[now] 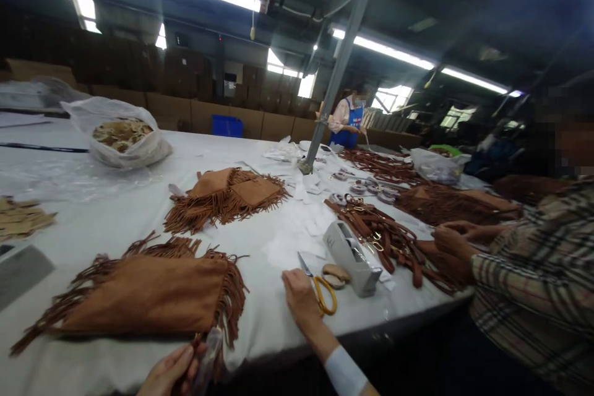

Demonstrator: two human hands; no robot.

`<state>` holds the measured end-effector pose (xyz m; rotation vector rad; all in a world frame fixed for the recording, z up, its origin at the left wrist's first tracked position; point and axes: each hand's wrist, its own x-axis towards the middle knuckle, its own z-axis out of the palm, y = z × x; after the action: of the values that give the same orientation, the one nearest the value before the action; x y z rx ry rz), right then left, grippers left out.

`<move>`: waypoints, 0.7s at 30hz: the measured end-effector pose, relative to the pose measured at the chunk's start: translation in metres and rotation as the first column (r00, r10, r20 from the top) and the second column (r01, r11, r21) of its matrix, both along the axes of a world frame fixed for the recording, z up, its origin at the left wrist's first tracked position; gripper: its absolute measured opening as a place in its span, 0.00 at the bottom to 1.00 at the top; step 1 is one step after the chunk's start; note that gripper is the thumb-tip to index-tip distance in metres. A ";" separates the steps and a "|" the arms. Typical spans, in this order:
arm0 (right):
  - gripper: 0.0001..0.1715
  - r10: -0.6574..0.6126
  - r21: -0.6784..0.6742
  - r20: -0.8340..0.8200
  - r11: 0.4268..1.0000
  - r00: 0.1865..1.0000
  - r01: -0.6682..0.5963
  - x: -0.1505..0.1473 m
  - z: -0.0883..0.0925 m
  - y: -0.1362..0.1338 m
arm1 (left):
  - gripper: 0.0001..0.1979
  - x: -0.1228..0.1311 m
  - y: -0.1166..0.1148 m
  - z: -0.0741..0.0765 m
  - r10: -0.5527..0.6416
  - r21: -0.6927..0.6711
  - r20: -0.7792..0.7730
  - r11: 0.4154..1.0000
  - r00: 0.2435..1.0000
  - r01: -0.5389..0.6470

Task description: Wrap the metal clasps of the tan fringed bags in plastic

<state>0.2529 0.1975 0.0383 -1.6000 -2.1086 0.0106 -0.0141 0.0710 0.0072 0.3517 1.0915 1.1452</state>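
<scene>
A tan suede bag with fringe (153, 294) lies flat on the white-covered table near me. At its lower right corner my left hand (169, 371) is closed, pinching a thin brown leather strip (197, 340). A clear plastic-wrapped piece (213, 343) hangs beside those fingers. My right hand (301, 297) rests on the table with curled fingers, against the yellow-handled scissors (328, 296). The scissors' blades point away from me, and part of the handle is hidden by the hand. Whether anything is inside the right fingers is hidden.
Beyond lie more fringed suede pieces (227, 192) and a plastic bag of tan pieces (123, 136). A grey tape dispenser (352, 260) stands right of the scissors, near brown straps (385, 235). A co-worker's plaid sleeve (524, 266) is close at right; another person (348, 124) stands farther back.
</scene>
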 end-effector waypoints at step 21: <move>0.08 -0.216 -0.163 0.369 0.943 0.904 0.291 0.134 0.035 0.035 | 0.22 0.044 0.034 0.014 -0.041 -0.068 0.115 0.996 0.993 0.049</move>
<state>0.3868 0.2328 0.0733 -2.1350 -2.1923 -0.1472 0.0301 0.1047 0.0211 0.2514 1.0173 1.0709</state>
